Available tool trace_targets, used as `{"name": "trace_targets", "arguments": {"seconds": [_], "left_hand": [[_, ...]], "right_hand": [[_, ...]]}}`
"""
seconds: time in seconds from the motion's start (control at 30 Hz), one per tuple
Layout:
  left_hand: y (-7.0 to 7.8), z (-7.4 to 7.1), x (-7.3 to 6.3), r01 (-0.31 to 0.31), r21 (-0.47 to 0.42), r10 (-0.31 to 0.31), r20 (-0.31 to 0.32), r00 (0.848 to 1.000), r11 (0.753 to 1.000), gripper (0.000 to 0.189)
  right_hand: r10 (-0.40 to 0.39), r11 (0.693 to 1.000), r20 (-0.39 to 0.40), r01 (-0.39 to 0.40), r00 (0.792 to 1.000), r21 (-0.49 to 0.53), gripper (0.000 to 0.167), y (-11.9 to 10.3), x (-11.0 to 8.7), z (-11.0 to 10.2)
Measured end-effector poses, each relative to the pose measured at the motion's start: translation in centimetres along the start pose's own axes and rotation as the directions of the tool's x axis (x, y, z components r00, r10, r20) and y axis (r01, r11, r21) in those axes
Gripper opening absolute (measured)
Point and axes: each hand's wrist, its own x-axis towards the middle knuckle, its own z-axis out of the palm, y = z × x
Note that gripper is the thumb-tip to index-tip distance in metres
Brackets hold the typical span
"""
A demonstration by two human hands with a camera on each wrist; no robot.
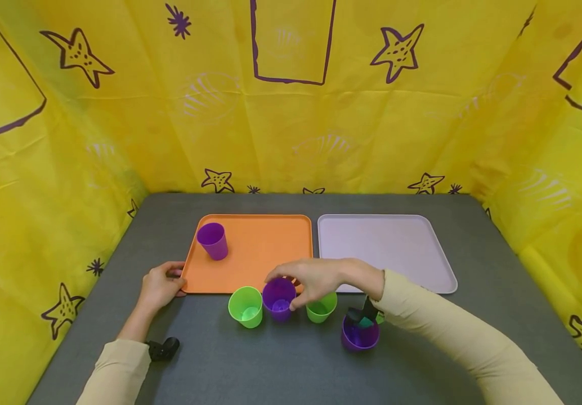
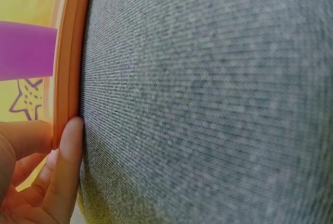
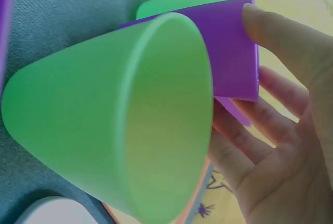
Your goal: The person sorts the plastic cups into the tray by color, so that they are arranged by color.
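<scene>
My left hand (image 1: 161, 286) pinches the near left corner of the orange tray (image 1: 255, 239), thumb and fingers on either side of its rim (image 2: 67, 73). With thumb and fingers, my right hand (image 1: 316, 278) grips the upper rim of a purple cup (image 1: 277, 297), which stands upright just in front of that tray. A green cup (image 1: 245, 307) stands close on its left. Another green cup (image 1: 321, 309) is on its right, partly covered by the hand and large in the right wrist view. On the orange tray's left part stands another purple cup (image 1: 213, 242).
A pale lilac tray (image 1: 382, 247) lies to the right of the orange one. Nearer the right forearm stands a purple cup (image 1: 359, 336), partly hidden by the wrist camera. Yellow patterned cloth (image 1: 291, 135) walls in the grey table (image 1: 250, 368) at the back and sides.
</scene>
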Motion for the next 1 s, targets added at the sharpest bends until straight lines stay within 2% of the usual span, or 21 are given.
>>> {"name": "trace_targets", "arguments": {"seconds": [0.53, 0.83, 1.0], "left_hand": [[0.1, 0.0, 0.0, 0.008, -0.013, -0.008, 0.009, 1.0, 1.0, 0.044], [0.0, 0.0, -0.1, 0.005, -0.019, -0.005, 0.013, 1.0, 1.0, 0.044], [0.1, 0.0, -0.1, 0.009, -0.021, -0.008, 0.013, 1.0, 1.0, 0.044]], "right_hand": [[-0.025, 0.997, -0.101, 0.031, 0.995, 0.065, 0.058, -0.6, 1.3, -2.7], [0.01, 0.998, -0.147, -0.001, 0.989, 0.064, 0.058, -0.1, 3.0, -3.8], [0.019, 0.994, -0.175, 0.001, 0.984, 0.113, 0.057, 0.3, 3.9, -4.1]]}}
